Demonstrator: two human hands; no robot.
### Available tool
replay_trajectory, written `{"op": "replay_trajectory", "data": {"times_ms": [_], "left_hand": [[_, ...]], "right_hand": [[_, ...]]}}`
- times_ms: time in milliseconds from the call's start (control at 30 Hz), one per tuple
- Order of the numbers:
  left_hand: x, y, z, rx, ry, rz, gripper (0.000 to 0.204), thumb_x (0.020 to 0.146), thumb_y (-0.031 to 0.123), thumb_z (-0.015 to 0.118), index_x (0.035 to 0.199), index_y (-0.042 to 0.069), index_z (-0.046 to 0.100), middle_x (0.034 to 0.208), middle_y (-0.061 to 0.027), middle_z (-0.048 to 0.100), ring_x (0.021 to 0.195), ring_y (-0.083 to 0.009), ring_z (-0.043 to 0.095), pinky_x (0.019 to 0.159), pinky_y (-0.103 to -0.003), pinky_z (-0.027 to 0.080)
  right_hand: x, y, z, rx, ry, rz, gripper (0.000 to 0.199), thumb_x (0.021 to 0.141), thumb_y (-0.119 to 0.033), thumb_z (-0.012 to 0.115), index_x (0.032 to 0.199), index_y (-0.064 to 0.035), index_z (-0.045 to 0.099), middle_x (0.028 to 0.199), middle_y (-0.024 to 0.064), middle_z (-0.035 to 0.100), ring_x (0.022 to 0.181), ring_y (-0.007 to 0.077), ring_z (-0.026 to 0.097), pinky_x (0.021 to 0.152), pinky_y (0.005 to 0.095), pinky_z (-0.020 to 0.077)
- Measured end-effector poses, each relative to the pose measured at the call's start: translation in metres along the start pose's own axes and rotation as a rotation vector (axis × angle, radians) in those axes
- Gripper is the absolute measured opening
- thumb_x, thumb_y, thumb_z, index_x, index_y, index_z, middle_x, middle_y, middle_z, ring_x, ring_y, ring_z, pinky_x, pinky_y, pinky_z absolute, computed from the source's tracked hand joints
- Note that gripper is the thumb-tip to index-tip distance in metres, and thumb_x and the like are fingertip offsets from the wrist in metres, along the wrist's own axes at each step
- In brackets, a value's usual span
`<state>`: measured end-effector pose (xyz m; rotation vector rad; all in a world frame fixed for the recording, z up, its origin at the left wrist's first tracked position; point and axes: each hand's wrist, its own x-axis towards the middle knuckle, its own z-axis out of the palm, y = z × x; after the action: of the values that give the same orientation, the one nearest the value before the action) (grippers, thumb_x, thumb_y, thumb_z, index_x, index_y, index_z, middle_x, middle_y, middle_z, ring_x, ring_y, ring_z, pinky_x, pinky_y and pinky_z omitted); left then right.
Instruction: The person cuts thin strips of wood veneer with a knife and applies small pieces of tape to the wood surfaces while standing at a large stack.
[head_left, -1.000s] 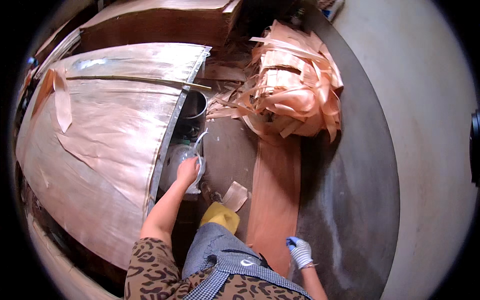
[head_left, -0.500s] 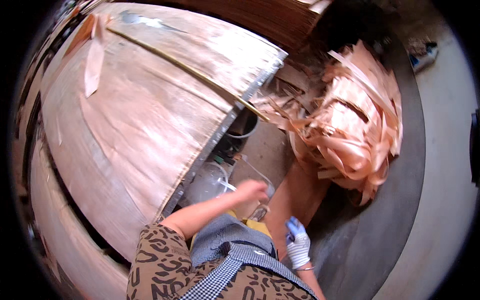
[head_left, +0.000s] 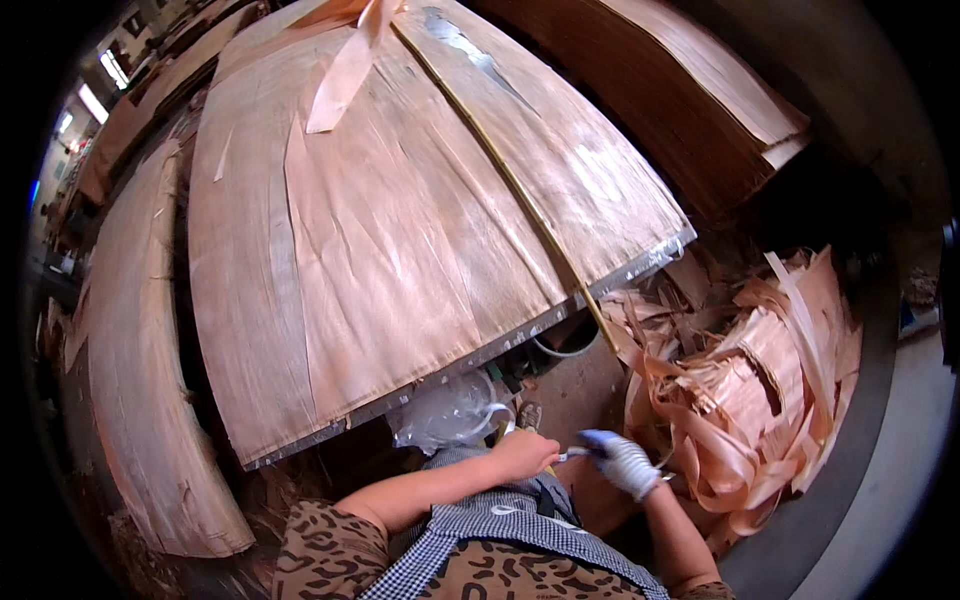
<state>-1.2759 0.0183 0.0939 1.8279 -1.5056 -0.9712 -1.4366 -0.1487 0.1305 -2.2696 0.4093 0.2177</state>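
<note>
A person's hands meet below a counter stacked with pale wood veneer sheets (head_left: 400, 250).
Bare left hand (head_left: 522, 455) and white-gloved right hand (head_left: 622, 462) both close on a small thin tool (head_left: 573, 455), held near the lap for control.

A broad stack of veneer sheets (head_left: 400, 230) fills the middle. Right of its lower corner lies a heap of curled veneer scraps (head_left: 760, 390); another veneer stack (head_left: 140, 380) sits left of it.
</note>
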Motion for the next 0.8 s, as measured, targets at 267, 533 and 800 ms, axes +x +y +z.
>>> {"op": "replay_trajectory", "data": {"times_ms": [267, 533, 800], "left_hand": [[0.032, -0.019, 0.01, 0.06, 0.023, -0.216, 0.024, 0.084, 0.032, 0.051, 0.08, 0.009, 0.059, 0.075, -0.0133, 0.062, 0.072, -0.0337, 0.06, 0.061, -0.045, 0.047], [0.11, -0.067, 0.069, -0.484, 0.363, -0.192, 0.052, 0.077, 0.018, 0.061, 0.124, 0.002, 0.045, 0.099, -0.0201, 0.062, 0.091, -0.0336, 0.06, 0.08, -0.038, 0.046], [0.201, -0.075, 0.018, 0.616, 0.307, -0.591, 0.063, 0.075, 0.035, 0.06, 0.129, 0.01, 0.041, 0.129, -0.012, 0.045, 0.12, -0.0251, 0.041, 0.097, -0.046, 0.033]], "right_hand": [[0.052, 0.056, 0.017, 0.264, -0.404, 0.051, 0.013, 0.078, 0.002, 0.056, 0.087, -0.0023, 0.065, 0.069, 0.0044, 0.064, 0.061, 0.0128, 0.057, 0.057, 0.0272, 0.0487], [0.125, 0.12, 0.002, 1.4, -0.264, 0.518, 0.017, 0.081, -0.016, 0.064, 0.091, -0.0031, 0.061, 0.081, 0.0073, 0.064, 0.059, 0.0107, 0.057, 0.048, 0.0223, 0.0431], [0.247, 0.191, 0.018, 0.399, 0.437, 0.468, 0.037, 0.071, -0.024, 0.066, 0.093, 0.0053, 0.061, 0.088, 0.021, 0.064, 0.08, 0.036, 0.062, 0.074, 0.0398, 0.0478]]}}
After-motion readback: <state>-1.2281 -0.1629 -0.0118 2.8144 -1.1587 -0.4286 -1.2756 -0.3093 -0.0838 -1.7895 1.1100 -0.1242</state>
